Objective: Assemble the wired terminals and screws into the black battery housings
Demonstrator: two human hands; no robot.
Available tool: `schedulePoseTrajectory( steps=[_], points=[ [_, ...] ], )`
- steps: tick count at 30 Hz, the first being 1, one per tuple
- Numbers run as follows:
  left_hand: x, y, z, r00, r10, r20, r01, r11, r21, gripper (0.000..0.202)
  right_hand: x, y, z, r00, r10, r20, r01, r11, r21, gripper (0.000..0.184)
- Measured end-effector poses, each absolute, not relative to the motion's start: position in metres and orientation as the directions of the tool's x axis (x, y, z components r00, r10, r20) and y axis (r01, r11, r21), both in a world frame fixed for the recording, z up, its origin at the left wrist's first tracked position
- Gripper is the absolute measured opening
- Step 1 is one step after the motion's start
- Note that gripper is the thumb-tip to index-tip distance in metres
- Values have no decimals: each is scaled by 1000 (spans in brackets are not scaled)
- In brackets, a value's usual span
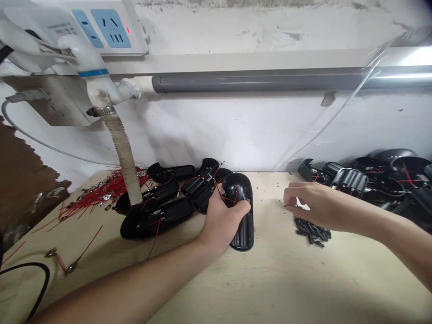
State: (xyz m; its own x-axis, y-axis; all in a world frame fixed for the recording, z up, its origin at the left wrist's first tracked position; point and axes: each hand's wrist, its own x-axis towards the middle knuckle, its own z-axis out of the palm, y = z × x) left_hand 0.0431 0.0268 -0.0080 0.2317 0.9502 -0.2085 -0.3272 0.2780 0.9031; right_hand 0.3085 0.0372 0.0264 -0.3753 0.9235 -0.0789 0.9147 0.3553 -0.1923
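A glossy black plastic housing (245,236), long and round-ended with a smooth domed top and ribbed lower half, stands tilted above the pale, smooth tabletop (270,283). The left hand (222,220) grasps this one housing, thumb across its face, with thin red wire by the thumb. The right hand (312,202) curls over one pile of small black rod-like pieces (313,234); whether it pinches any, I cannot tell. At least four similar housings (158,220) lie left; the right-hand heap (381,184) overlaps too much to count.
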Motion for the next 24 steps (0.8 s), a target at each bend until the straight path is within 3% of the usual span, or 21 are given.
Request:
schedulePoseTrajectory(
  steps=[4,7,11,13,18,24],
  points=[
    [44,29,-8,231,952,-199,-316,267,911,44,304,38,31,-333,943,1,900,319,-297,15],
    [45,30,-8,217,955,-203,-339,269,902,46,289,33,30,-281,959,40,838,265,-477,23],
    [46,29,-12,158,967,-201,-395,249,884,49,253,21,16,-126,981,144,517,189,-835,32],
    [46,27,-14,124,975,-184,-407,219,887,49,235,15,7,-43,991,128,319,136,-938,38],
    [46,26,-16,38,991,-131,-388,135,912,46,211,7,-5,18,995,-102,77,-103,-992,45],
    [47,27,-13,84,992,-92,-384,117,916,42,212,5,-20,157,985,-67,14,-70,-997,46]
  ],
)
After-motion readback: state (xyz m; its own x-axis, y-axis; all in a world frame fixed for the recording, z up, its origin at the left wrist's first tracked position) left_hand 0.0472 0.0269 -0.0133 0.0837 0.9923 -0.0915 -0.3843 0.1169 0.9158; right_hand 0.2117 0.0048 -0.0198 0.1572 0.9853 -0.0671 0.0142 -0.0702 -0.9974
